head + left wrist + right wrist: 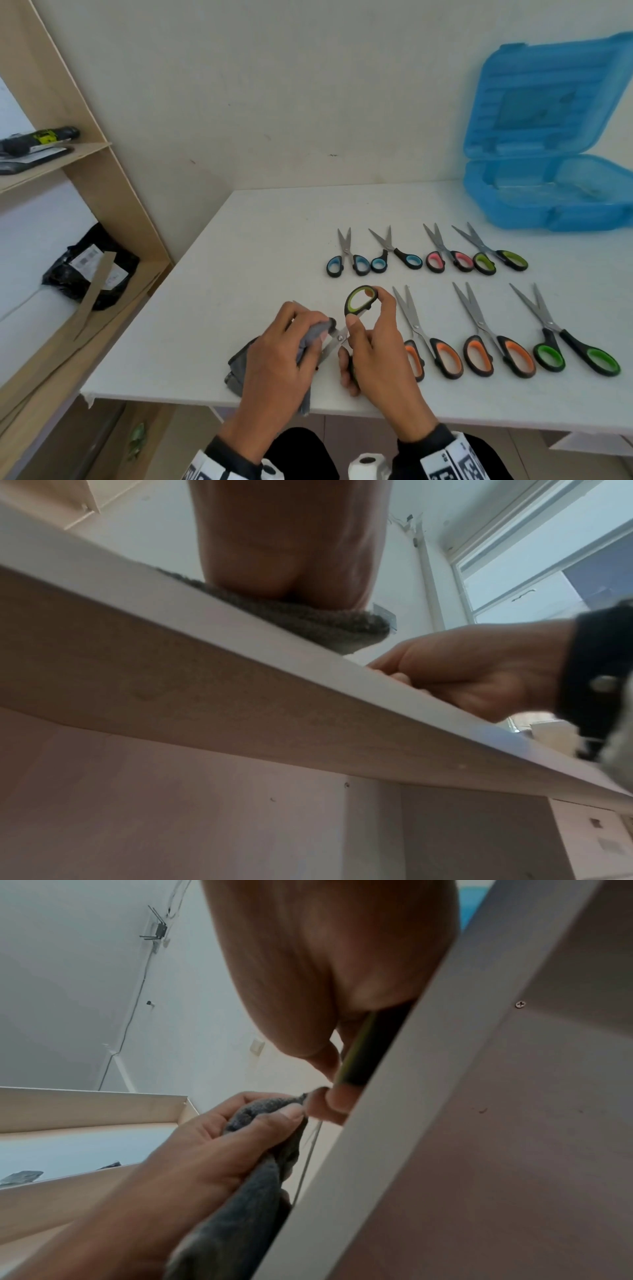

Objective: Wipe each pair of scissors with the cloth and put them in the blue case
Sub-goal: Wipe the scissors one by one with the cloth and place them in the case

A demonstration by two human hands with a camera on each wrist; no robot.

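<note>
Over the near edge of the white table (239,240), my right hand (363,325) grips the black-and-green handles of a pair of scissors (359,299); the lower handle (369,1047) shows dark under my palm. My left hand (308,329) pinches the grey cloth (239,366) around the blades, of which a short bare stretch (334,342) shows near the pivot. The cloth (253,1191) hangs down past the table edge, squeezed by my left hand (240,1131). The blue case (548,192) stands open at the back right, its lid up against the wall.
Several more scissors lie in two rows right of my hands: blue (349,260), pink (445,257) and green (493,257) at the back, orange (424,342) and green (568,342) in front. A wooden shelf (85,154) at the left holds a tool and a black bag (92,267).
</note>
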